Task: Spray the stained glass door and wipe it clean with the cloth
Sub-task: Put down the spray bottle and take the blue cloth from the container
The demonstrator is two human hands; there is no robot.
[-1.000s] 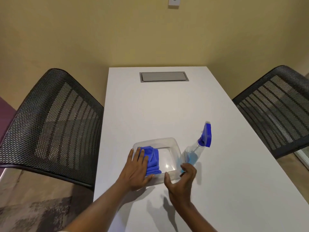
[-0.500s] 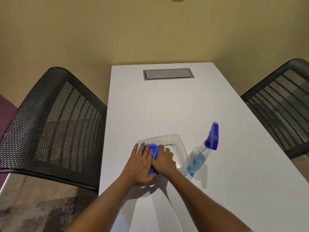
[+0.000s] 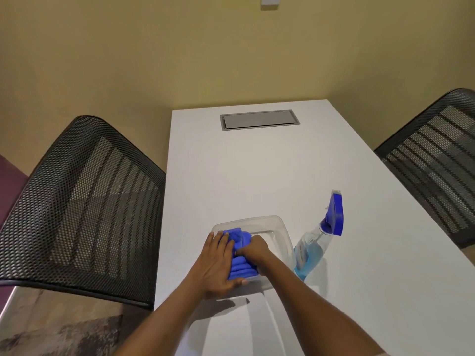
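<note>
Head view, both hands' fingers on blue cloth (image 3: 240,255), left (image 3: 217,263) flat, right (image 3: 253,250) gripping, bottle (image 3: 312,249) label unreadable

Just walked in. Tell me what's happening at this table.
A person is working with both hands in a clear plastic tray on a white table. The left hand lies flat on a blue cloth in the tray, and the right hand is closed on the cloth's middle. A spray bottle of blue liquid stands untouched just right of the tray. No glass door is in view.
</note>
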